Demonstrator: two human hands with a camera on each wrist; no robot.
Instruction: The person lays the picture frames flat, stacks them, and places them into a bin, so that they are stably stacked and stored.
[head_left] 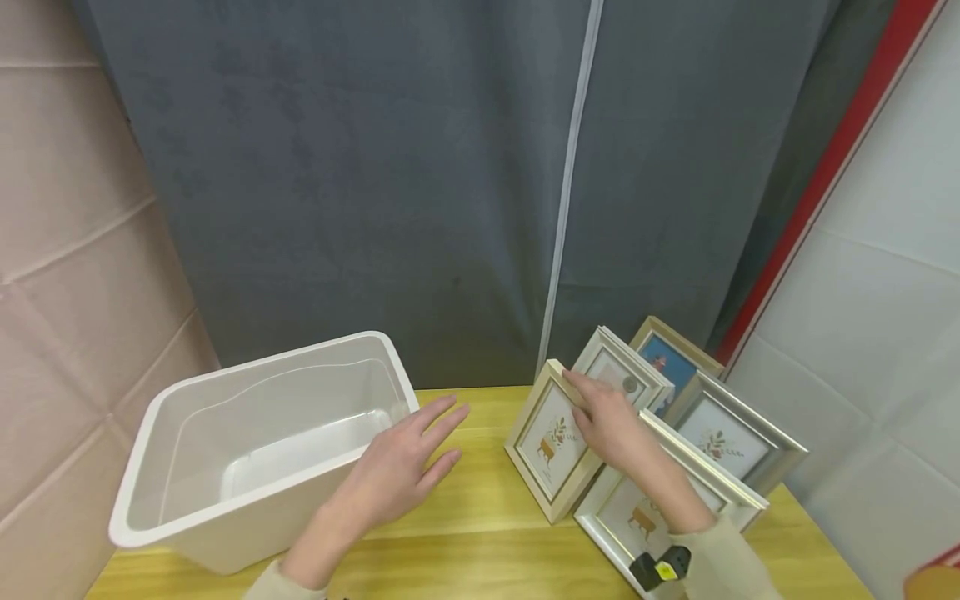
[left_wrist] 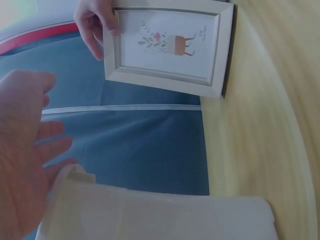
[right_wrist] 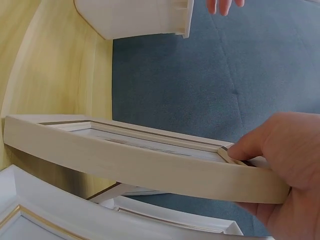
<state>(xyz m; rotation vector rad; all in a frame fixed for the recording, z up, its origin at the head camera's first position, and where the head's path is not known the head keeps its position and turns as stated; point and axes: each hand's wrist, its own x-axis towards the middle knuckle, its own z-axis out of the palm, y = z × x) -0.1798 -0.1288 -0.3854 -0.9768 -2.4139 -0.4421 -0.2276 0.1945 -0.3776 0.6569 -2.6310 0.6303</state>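
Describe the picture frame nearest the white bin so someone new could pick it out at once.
In the head view, find the white bin on the yellow table, then look right to the cluster of frames. The leftmost is a cream frame showing a plant in a brown pot. Unlike its neighbours, it has the right hand gripping it near the top.

I'm at a small curtained nook, set up like a makeshift booth: grey curtain (head_left: 375,183) behind my wood-grain desk (head_left: 480,492), creased pinkish sheet (head_left: 82,192) on L, white sheet (head_left: 885,333) w/ red edging (head_left: 825,171) on R. Can't tell if home or studio; pic frames (head_left: 555,437) & white plastic bin (head_left: 255,517) look like household stuff tho.
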